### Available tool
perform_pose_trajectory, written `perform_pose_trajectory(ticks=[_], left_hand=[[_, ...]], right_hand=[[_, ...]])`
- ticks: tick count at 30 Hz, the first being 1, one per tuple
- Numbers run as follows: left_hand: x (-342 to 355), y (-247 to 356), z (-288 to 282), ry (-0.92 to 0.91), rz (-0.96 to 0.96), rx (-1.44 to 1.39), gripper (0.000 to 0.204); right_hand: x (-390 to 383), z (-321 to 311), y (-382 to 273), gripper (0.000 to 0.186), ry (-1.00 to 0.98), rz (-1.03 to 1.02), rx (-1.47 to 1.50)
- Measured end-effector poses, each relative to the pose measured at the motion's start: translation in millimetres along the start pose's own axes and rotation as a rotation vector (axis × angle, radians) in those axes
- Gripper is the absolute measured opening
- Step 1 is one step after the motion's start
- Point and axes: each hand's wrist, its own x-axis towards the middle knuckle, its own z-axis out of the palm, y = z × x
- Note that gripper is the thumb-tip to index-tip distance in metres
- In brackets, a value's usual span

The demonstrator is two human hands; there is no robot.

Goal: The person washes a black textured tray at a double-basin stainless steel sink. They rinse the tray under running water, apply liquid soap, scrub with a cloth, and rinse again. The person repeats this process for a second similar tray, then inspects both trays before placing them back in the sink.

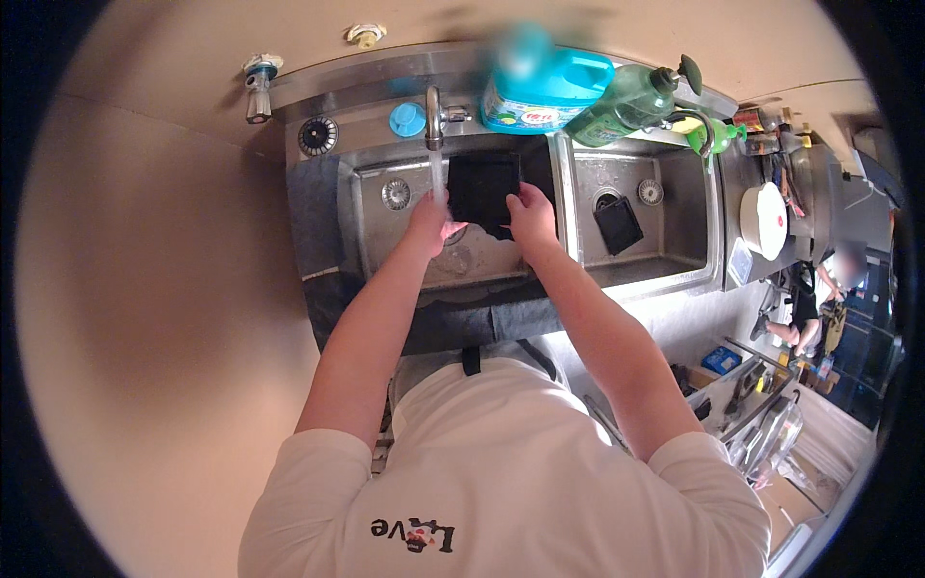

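Note:
Over the left basin (385,260) I hold a black rectangular tray (484,188), tilted under the tap. My right hand (532,223) grips its right edge, with the thumb on top. My left hand (430,225) is closed at its near left corner, its fingers partly hidden. A pinkish patch shows beneath that hand; I cannot tell what it is. Water runs from the metal tap (435,120) down beside the tray's left edge and onto my left hand. In the right basin (674,246) lies a smaller black tray (618,224).
A blue jug (540,96) and a green pump bottle (621,106) stand behind the basins. A blue lid-like piece (408,119) and a drain strainer (318,136) sit left of the tap. A white round container (764,221) is at the right. Another person (805,308) is farther right.

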Motion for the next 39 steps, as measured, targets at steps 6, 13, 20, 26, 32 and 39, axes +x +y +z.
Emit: perform_pose_trajectory(ticks=[6, 13, 20, 26, 32, 39], left_hand=[[-3, 5, -4, -0.142, 0.003, -0.116, 0.032], [-25, 19, -12, -0.078, 0.012, -0.119, 0.032], [-25, 23, -44, 0.102, -0.007, -0.123, 0.031], [-14, 0, -52, 0.05, -0.117, -0.081, 0.029], [-36, -4, -4, -0.166, -0.275, -0.114, 0.017], [-53, -9, 41, -0.098, -0.1, 0.511, 0.032]], right_hand=[[-2, 7, -1, 0.036, 0.02, 0.18, 0.208], [-4, 24, -8, 0.036, -0.001, 0.375, 0.294], [3, 53, 24, 0.044, -0.122, 0.474, 0.417], [-15, 31, 6, 0.05, -0.208, 0.374, 0.31], [-50, -40, -37, 0.043, -0.173, 0.334, 0.127], [-82, -66, -60, 0.012, 0.072, -0.543, -0.842]])
